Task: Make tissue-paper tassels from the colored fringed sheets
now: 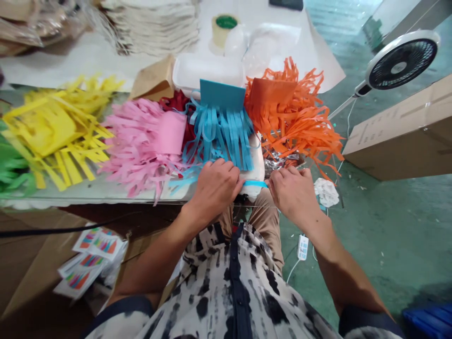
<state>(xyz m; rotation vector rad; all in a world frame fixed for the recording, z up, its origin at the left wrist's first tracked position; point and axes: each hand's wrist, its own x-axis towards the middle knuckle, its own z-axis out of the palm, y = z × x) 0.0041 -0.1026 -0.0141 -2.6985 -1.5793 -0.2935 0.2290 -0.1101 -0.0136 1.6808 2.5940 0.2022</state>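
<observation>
A narrow blue strip (255,184) of paper or felt is stretched between my two hands at the table's front edge. My left hand (219,181) is closed on its left part, and more pale blue strips trail out beyond that hand. At the strip's right end, my right hand (290,188) pinches it with curled fingers. Just beyond my hands lies a blue fringed piece (222,99) with a solid band at its top. Beside it are an orange fringed bundle (293,113) on the right and a pink fringed bundle (141,141) on the left.
Yellow fringes (56,122) and green fringes (14,160) lie at the left. Behind are a white tray (208,70), a tape roll (223,28) and white stacks (151,23). A fan (402,63), a carton (402,132) and a power strip (302,247) stand or lie at right.
</observation>
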